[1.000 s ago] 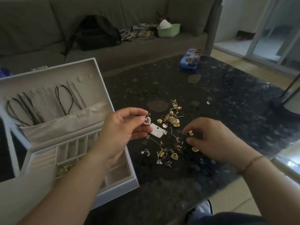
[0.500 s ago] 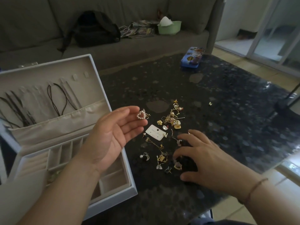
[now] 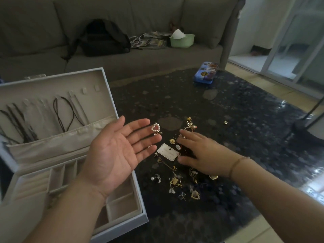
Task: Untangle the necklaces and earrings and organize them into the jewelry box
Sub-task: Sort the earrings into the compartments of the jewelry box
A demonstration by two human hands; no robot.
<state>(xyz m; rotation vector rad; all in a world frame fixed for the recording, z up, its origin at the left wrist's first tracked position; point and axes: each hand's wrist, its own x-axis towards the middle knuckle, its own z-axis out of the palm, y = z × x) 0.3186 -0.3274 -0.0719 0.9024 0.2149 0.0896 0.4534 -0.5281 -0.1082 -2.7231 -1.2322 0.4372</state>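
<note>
Your right hand [image 3: 201, 153] shifting up from lower earrings onto gold tangle [image 3: 190, 127], fingers spread flat. Left hand [image 3: 119, 151] lying open, palm up, pearl heart earring [image 3: 155, 128] resting on fingertips.

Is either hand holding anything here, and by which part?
Pearl heart earring rests on the open left hand's fingertips, not gripped. Right hand holds nothing visible.

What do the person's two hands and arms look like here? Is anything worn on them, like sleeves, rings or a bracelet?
Both forearms are bare, with no sleeves in view. The right hand has a thin bracelet around its wrist. The left hand and its wrist show no bracelet or watch. No rings are visible on either hand, as far as the fingers show.
</note>
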